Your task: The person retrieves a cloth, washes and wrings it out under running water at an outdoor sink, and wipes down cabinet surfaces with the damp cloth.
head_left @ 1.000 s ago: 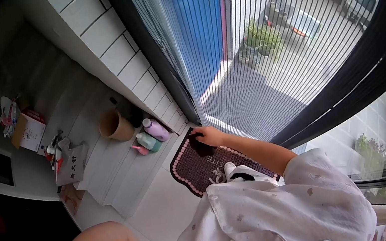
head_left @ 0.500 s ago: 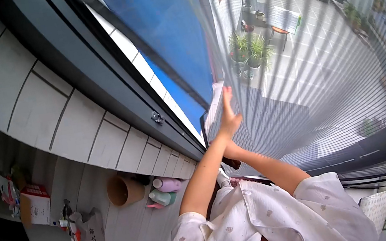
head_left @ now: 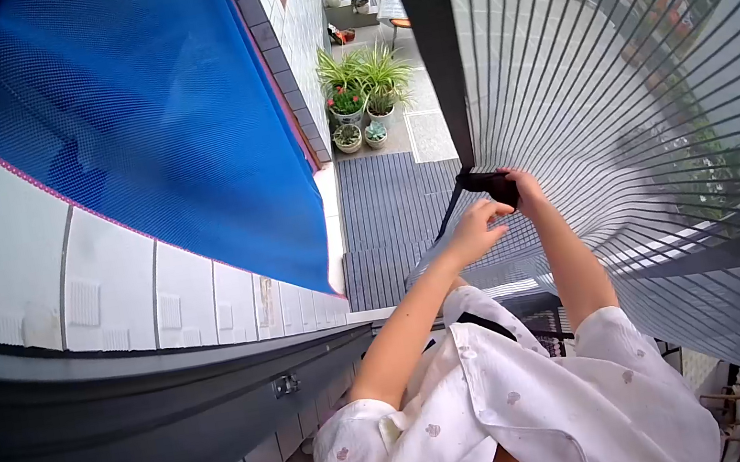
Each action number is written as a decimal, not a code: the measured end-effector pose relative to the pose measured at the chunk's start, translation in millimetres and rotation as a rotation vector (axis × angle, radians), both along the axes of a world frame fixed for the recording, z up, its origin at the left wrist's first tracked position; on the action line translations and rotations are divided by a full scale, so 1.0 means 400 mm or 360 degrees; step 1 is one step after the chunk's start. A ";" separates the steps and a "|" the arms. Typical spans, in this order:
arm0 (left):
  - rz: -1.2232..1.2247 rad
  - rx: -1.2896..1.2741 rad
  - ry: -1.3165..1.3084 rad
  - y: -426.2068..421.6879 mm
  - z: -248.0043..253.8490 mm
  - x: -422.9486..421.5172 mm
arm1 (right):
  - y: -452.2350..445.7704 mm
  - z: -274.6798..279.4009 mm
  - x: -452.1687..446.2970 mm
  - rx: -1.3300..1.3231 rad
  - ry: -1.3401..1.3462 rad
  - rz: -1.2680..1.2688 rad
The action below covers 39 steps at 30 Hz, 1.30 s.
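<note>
A black object, too dark to make out, is in my right hand, whose fingers wrap its right edge. Just left of it, my left hand is held with its fingers apart, close to the object's lower side. The dark upright bar of the pleated screen door comes down to the black object. The screen spreads out to the right in striped folds, around and behind my right arm.
A blue mesh curtain hangs at the upper left beside a white tiled wall. A dark door frame with a metal latch runs below it. Outside are grey mats and potted plants.
The view has turned and moved to the doorway. The screen's bar now stands further right, with an opening left of it. My left hand has come off the screen's edge and lies near my right hand.
</note>
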<state>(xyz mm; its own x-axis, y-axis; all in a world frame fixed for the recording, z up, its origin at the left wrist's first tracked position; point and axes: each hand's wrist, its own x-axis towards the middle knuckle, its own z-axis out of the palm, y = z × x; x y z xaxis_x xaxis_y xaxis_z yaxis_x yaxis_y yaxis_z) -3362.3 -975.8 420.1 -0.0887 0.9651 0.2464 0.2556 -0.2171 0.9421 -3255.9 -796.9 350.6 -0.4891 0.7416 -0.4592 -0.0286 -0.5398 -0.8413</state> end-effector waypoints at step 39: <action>-0.0323 -0.0418 0.0183 1.546 -0.857 -0.412 | 1.123 -0.638 -0.331 0.0133 0.0275 -0.0356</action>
<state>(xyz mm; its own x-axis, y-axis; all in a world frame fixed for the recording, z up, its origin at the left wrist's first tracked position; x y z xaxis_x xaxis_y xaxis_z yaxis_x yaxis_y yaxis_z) -3526.9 -357.4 77.5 0.1255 0.9920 -0.0155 0.3401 -0.0283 0.9400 -3388.4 -347.9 95.5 -0.3749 0.8714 -0.3163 -0.2858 -0.4332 -0.8548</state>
